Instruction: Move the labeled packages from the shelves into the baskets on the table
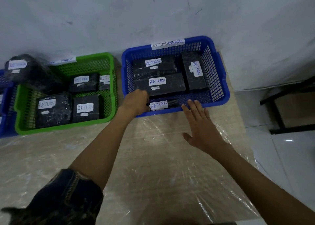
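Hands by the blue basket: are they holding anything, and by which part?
The left hand grips the nearest RETURN package by its left end; the right hand holds nothing.

Blue basket [221,95] at worktop [153,156] back right corner, lattice walls. Green basket [64,128] to its left, same lattice. Packages [170,86] black; labels [157,81] white, blue lettering. Worktop beige, marbled. Sleeve [68,195] dark navy, tan pattern.

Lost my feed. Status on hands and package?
Left hand grips front RETURN package inside blue basket. Right hand open at its rim. Nothing in the way.
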`<state>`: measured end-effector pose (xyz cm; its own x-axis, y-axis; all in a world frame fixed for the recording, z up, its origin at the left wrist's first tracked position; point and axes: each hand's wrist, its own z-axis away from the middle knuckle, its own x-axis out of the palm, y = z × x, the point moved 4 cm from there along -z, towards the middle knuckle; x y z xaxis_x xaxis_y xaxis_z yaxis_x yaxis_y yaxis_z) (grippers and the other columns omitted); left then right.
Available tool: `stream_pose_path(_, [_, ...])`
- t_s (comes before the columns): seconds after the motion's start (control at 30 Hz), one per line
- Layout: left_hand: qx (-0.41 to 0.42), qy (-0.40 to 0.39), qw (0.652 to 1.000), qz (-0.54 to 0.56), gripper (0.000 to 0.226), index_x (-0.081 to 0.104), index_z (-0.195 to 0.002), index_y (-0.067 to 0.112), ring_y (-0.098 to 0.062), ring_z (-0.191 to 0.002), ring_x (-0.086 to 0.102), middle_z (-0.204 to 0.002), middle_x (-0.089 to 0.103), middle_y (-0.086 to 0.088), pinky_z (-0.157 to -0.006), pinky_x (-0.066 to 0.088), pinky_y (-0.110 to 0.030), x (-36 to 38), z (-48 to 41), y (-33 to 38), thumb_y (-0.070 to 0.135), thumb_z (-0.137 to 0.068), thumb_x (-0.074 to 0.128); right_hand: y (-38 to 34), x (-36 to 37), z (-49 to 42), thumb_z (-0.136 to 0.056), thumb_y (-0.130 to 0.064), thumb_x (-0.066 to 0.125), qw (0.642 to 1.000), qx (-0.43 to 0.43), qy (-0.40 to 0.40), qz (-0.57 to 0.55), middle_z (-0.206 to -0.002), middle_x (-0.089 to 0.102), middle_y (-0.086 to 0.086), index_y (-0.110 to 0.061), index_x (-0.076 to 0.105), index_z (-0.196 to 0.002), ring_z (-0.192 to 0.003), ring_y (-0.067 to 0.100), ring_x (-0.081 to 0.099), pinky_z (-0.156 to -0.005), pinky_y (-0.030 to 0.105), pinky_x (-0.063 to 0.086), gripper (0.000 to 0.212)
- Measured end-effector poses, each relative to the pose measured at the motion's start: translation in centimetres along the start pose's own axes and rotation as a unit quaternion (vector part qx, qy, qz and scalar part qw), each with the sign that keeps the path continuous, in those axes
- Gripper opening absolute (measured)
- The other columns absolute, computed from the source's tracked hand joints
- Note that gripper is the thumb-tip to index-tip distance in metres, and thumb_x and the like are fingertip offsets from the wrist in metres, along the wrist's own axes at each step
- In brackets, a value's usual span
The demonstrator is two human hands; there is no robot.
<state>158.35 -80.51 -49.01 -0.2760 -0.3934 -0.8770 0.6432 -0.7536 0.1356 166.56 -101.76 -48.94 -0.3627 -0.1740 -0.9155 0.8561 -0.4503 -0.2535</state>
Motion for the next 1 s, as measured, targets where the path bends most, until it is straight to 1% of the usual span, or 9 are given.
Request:
stream_pose_path(0.07, [0.003,0.001,1.000,-0.016,0.023,0.070,-0.096,0.008,-0.030,-0.086,0.063,-0.098,0.067,-0.014,-0.065,0.048,-0.034,0.0,0.2,0.1,0.021,-0.078,0.073,0.0,0.1,0.0,-0.086,-0.039,0.060,1.000,0.003,0.001,0.002,-0.158,-0.013,0.008,-0.015,-0.006,-0.150,-0.144,0.026,-0.017,-0.114,0.043,-0.008,0.095])
stream_pose_path(0.13, [0.003,0.004,1.000,-0.020,0.022,0.068,-0.096,0.004,-0.031,-0.086,0.063,-0.098,0.065,-0.016,-0.064,0.045,-0.034,-0.1,0.3,0.1,0.017,-0.079,0.071,0.0,0.1,0.1,-0.086,-0.039,0.060,1.000,0.005,0.000,0.001,-0.158,-0.013,0.009,-0.015,-0.006,-0.150,-0.144,0.026,-0.017,-0.115,0.044,-0.006,0.095])
stream_pose_path(0.33, [0.002,0.016,0.999,-0.033,0.020,0.062,-0.101,0.001,-0.037,-0.092,0.063,-0.105,0.061,-0.021,-0.071,0.048,-0.039,-0.3,0.4,0.2,0.006,-0.081,0.064,-0.1,0.1,0.1,-0.085,-0.038,0.062,1.000,0.010,0.002,0.002,-0.158,-0.011,0.008,-0.015,-0.004,-0.150,-0.145,0.025,-0.016,-0.116,0.046,-0.003,0.096])
stream_pose_path(0.4, [0.001,0.015,0.999,-0.028,0.019,0.062,-0.099,0.000,-0.037,-0.091,0.063,-0.104,0.061,-0.022,-0.070,0.047,-0.038,-0.3,0.4,0.1,0.004,-0.080,0.064,-0.1,0.1,0.1,-0.084,-0.038,0.063,1.000,0.012,0.000,-0.001,-0.158,-0.010,0.009,-0.015,-0.003,-0.150,-0.145,0.026,-0.015,-0.116,0.046,-0.001,0.096])
stream_pose_path(0.5, [0.005,0.010,1.000,-0.023,0.022,0.062,-0.100,0.000,-0.036,-0.090,0.062,-0.103,0.061,-0.021,-0.069,0.046,-0.036,-0.4,0.3,0.0,0.004,-0.079,0.065,-0.1,0.2,0.1,-0.084,-0.039,0.063,1.000,0.014,-0.002,0.005,-0.158,-0.012,0.009,-0.015,-0.005,-0.150,-0.144,0.026,-0.016,-0.116,0.045,-0.001,0.097])
stream_pose_path(0.73, [0.012,0.022,0.999,-0.045,0.023,0.064,-0.103,0.003,-0.036,-0.093,0.063,-0.105,0.062,-0.020,-0.074,0.050,-0.039,-0.1,0.3,-0.1,0.005,-0.081,0.063,-0.2,0.4,0.1,-0.084,-0.039,0.062,1.000,0.020,-0.007,-0.001,-0.158,-0.015,0.007,-0.016,-0.008,-0.150,-0.144,0.025,-0.019,-0.117,0.046,0.003,0.099])
stream_pose_path(0.83, [0.014,0.028,0.999,-0.025,0.025,0.064,-0.104,0.002,-0.036,-0.093,0.063,-0.105,0.062,-0.020,-0.075,0.050,-0.039,-0.2,0.4,-0.2,0.004,-0.079,0.064,0.1,0.5,0.2,-0.084,-0.039,0.063,1.000,0.022,-0.011,-0.005,-0.158,-0.015,0.006,-0.016,-0.007,-0.150,-0.144,0.024,-0.018,-0.117,0.047,0.010,0.099])
stream_pose_path(0.9, [0.018,0.031,0.999,0.011,0.025,0.066,-0.103,0.002,-0.034,-0.091,0.063,-0.104,0.064,-0.019,-0.076,0.054,-0.039,-0.3,0.6,-0.5,0.005,-0.079,0.068,-0.1,0.5,0.3,-0.083,-0.038,0.064,1.000,0.021,-0.005,-0.007,-0.158,-0.014,0.007,-0.016,-0.005,-0.150,-0.145,0.024,-0.016,-0.117,0.047,0.014,0.099])
stream_pose_path(1.0, [0.029,0.076,0.991,0.103,0.020,0.069,-0.101,0.006,-0.026,-0.091,0.063,-0.097,0.068,-0.011,-0.080,0.053,-0.039,-0.6,1.7,-0.7,0.010,-0.081,0.070,0.0,0.1,0.0,-0.085,-0.037,0.062,0.999,0.027,-0.011,-0.016,-0.158,-0.016,0.006,-0.017,-0.004,-0.150,-0.144,0.023,-0.017,-0.118,0.048,0.010,0.095])
